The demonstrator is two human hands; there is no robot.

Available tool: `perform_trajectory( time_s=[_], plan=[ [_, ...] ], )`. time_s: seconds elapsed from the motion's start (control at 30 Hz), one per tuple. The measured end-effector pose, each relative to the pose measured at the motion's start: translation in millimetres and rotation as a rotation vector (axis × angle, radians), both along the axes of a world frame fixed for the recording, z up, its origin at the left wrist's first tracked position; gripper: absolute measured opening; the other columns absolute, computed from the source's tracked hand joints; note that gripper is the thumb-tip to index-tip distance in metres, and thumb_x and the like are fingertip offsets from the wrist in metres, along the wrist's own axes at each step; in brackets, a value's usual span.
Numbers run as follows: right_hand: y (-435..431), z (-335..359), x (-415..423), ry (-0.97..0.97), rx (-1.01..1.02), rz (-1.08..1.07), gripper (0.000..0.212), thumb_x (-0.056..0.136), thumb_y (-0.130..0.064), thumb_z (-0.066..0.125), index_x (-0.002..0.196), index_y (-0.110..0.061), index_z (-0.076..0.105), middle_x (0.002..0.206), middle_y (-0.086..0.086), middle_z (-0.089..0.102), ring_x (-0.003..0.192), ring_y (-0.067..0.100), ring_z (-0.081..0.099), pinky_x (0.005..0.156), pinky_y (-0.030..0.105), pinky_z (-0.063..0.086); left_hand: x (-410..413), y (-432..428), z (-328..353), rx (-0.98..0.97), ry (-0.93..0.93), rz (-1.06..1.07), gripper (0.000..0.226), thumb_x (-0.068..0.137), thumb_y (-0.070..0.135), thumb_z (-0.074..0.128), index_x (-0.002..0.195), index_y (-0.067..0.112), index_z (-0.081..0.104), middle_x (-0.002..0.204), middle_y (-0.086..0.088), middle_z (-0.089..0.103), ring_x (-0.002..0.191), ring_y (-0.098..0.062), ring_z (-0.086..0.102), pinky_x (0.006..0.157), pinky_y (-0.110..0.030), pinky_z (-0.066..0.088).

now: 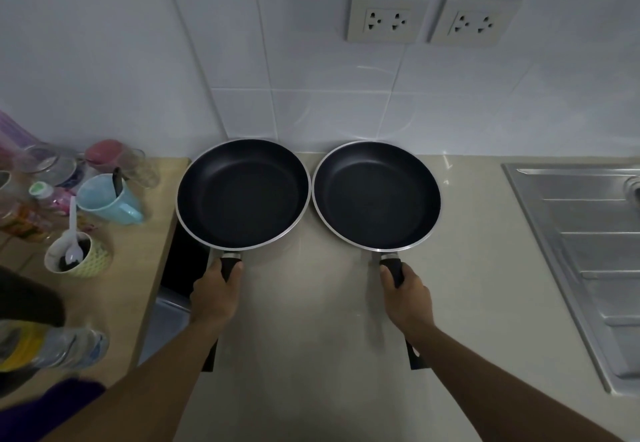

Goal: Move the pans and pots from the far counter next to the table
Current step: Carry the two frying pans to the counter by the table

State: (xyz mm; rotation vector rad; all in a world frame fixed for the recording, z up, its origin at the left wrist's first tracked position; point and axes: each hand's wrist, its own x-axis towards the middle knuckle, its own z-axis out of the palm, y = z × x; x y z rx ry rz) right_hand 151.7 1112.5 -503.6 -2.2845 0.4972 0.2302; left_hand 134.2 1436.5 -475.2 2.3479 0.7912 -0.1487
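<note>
Two black non-stick frying pans with silver rims sit side by side over the beige counter (311, 303), close to the tiled wall. My left hand (214, 292) is closed around the black handle of the left pan (242, 193). The right pan (376, 195) is held the same way, my right hand (407, 297) wrapped around its handle. The left pan's rim hangs over the counter's left edge, above a dark gap. The rims of the two pans nearly touch. Whether the pans rest on the counter or hover just above it I cannot tell.
A wooden table (138, 268) at the left carries a blue mug (107, 200), a cup with a white spoon (78, 256), glasses and bottles. A steel sink drainboard (581, 244) lies at the right. Two wall sockets (384, 18) are above the pans.
</note>
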Motion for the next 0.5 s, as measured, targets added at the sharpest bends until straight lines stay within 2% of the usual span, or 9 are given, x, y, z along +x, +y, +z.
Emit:
perform_trajectory(
  time_s=[0.1,0.23,0.5],
  plan=[
    [3,1,-1,-0.003,0.000,0.001,0.029,0.097,-0.051,0.048,0.099,-0.023,0.059,0.084,-0.003,0.065,0.077,0.019,0.061,0.068,0.033,0.045,-1,3,0,0.018,-0.003,-0.008,0.046,0.099,0.040,0.052,0.127,0.004,0.057,0.107,-0.027,0.066,0.104,-0.047,0.060,0.082,-0.047,0.047],
    [3,3,0,0.007,-0.009,0.007,0.028,0.096,-0.053,0.048,0.095,-0.026,0.057,0.079,-0.007,0.064,0.072,0.010,0.058,0.059,0.031,0.041,-2,11,0,0.037,0.004,-0.034,0.050,0.099,0.041,0.051,0.136,0.007,0.053,0.111,-0.027,0.066,0.108,-0.048,0.059,0.090,-0.054,0.049],
    [17,1,0,0.020,-0.003,0.007,0.031,0.096,-0.053,0.047,0.096,-0.024,0.057,0.081,-0.004,0.065,0.075,0.017,0.060,0.063,0.033,0.043,-4,21,-3,0.067,0.004,-0.053,0.046,0.099,0.040,0.051,0.121,0.000,0.056,0.104,-0.028,0.066,0.104,-0.049,0.060,0.087,-0.054,0.050]
  ],
)
